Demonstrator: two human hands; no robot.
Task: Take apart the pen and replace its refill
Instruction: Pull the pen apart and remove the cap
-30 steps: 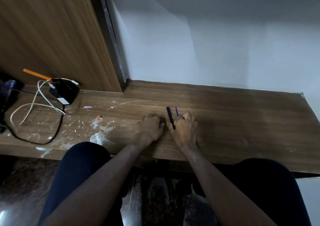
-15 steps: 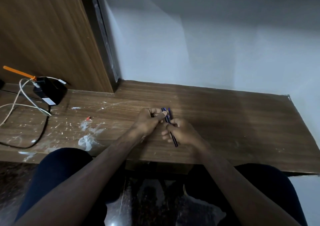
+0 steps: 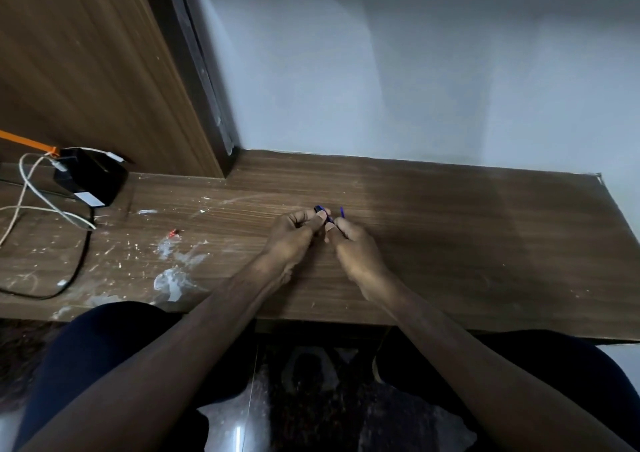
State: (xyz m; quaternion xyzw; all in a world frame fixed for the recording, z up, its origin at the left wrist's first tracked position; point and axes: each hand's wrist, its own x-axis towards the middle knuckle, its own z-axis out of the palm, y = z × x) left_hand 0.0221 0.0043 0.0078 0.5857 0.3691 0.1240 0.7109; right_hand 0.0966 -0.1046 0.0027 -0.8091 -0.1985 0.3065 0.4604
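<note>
Brown wood-grain laminate table [image 3: 450,243] runs left to right against a pale grey wall [image 3: 415,70]; a dark wooden panel [image 3: 86,70] stands at its back left.

Both bare hands meet over the middle of the table, nearer the back edge than the front. Left hand [image 3: 294,235]: fingers curled, thumb and forefinger pinched on the upper end of a dark blue slim pen [image 3: 322,213]. Right hand [image 3: 356,247]: also curled, fingertips closed on the lower part of the same pen, which is mostly hidden between the two hands (whether the barrel is already parted cannot be told). A thin blue refill-like rod [image 3: 341,212] sticks up just beside the right hand's fingertips; whether it lies on the table or is held by that hand cannot be told.

Left end of table: a black boxy adapter [image 3: 91,178] near the back edge, with a white cable [image 3: 34,205] looping across it, a black cable [image 3: 81,261] curving toward the front edge, and an orange strip [image 3: 24,141] behind. White paint smears and flecks [image 3: 173,271] mark the front left area, with a small red scrap [image 3: 172,232] among them.

Dark-trousered knees [image 3: 86,365] show below the front edge.
</note>
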